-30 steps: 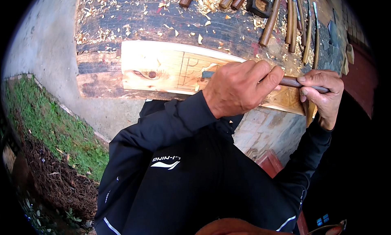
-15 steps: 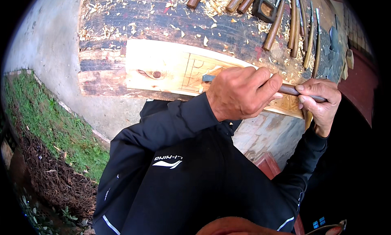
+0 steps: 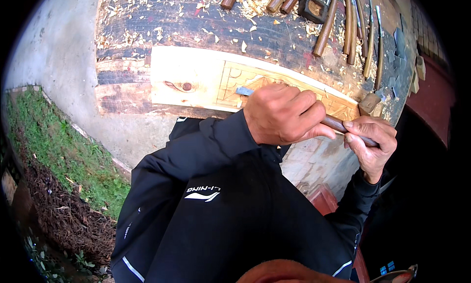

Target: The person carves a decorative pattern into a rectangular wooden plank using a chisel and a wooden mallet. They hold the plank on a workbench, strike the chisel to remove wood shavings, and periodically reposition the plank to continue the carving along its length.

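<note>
**Two Hands, One Chisel, Over a Half-Bare Board**

The weathered workbench (image 3: 117,99) fills the top of the frame, its left end dropping off to concrete (image 3: 68,62); its stretch at upper centre, strewn with shavings (image 3: 255,5), offers my hands the most room. At the frame's centre, the pale board (image 3: 203,81) lies along the bench's near edge, bare around a knot (image 3: 187,86) at left, lined and cut toward the right. Loose chisels (image 3: 348,32) crowd the upper right, a side I would keep wide of.

My own chisel (image 3: 338,124) slants across the centre, its handle end reaching past the board's lower edge. My left hand (image 3: 284,113) wraps it just behind the metal; my right hand (image 3: 370,143) pinches the butt end between thumb and fingers. I would steer with the left, press evenly from the right, and keep both behind the cutting edge. A brown block (image 3: 369,103) sits beside the board's right end. The blade (image 3: 244,91) points left, near the drawn lines; whether it bites I cannot tell, so a low angle and thin cuts seem wisest.
</note>
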A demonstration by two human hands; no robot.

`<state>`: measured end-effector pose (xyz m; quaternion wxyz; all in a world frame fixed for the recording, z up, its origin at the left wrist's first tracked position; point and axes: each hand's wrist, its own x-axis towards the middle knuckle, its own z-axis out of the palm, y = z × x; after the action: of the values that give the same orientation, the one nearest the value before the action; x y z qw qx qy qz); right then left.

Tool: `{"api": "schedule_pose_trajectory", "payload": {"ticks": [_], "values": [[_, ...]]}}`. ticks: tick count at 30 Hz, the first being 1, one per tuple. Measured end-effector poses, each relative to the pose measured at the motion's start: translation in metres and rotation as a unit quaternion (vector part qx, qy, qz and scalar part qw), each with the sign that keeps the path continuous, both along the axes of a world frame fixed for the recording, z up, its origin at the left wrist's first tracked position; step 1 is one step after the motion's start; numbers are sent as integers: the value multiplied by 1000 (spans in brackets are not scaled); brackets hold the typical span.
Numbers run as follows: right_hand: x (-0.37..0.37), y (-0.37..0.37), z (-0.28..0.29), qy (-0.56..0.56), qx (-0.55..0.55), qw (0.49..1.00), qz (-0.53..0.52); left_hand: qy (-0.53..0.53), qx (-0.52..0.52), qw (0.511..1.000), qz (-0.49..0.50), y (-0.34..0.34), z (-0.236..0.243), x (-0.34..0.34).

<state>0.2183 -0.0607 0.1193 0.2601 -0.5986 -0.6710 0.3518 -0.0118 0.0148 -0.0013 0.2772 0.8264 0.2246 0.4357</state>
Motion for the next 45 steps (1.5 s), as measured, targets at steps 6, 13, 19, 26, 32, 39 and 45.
{"api": "schedule_pose_trajectory", "payload": {"ticks": [6,13,19,26,32,39,45], "values": [[22,-41,13,45,88,993,-57,-39,4,998,-41,0,-2,-7],[17,-13,10,182,111,976,37,-55,-15,998,-22,1,-4,-3],[51,-24,47,169,196,965,-48,-17,-27,999,-38,-3,-4,-7],[32,-9,22,129,139,982,-10,-44,-25,998,-28,-2,-2,-9],[-23,-19,35,-97,97,987,-77,-80,-7,997,-6,1,0,-12],[-64,-29,46,-210,24,977,2,-82,139,987,12,-17,-1,-17],[-47,-41,50,-220,-13,972,-84,-22,135,990,24,-13,11,-25]]}}
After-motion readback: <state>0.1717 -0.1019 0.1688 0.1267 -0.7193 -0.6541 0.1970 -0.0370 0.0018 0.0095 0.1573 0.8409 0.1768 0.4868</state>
